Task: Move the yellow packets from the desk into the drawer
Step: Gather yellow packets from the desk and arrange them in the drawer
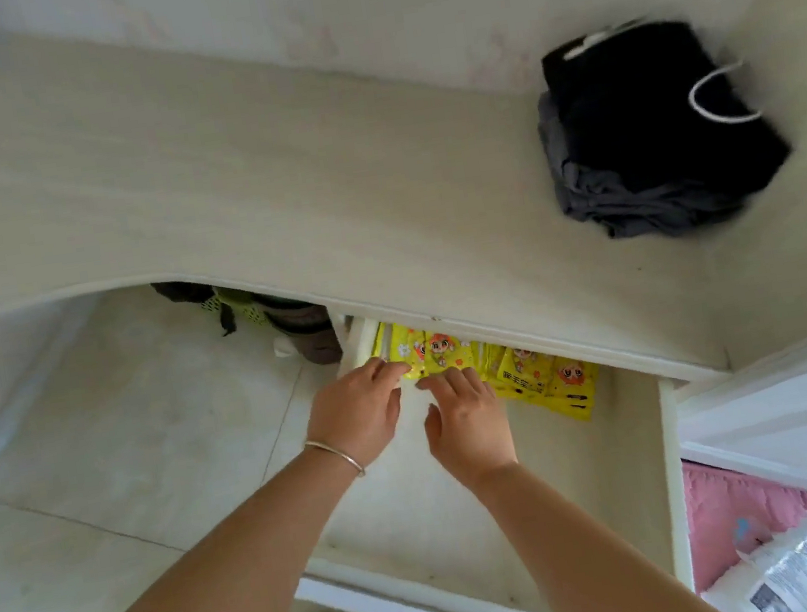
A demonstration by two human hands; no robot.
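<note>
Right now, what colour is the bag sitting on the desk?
Black, with white cord handles; the bag shows in the head view, on grey cloth.

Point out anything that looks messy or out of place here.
The yellow packets in the drawer lie overlapping and slanted, not in a neat row. On the desk, crumpled grey cloth bulges from under a black bag. Nothing looks spilled or damaged.
</note>
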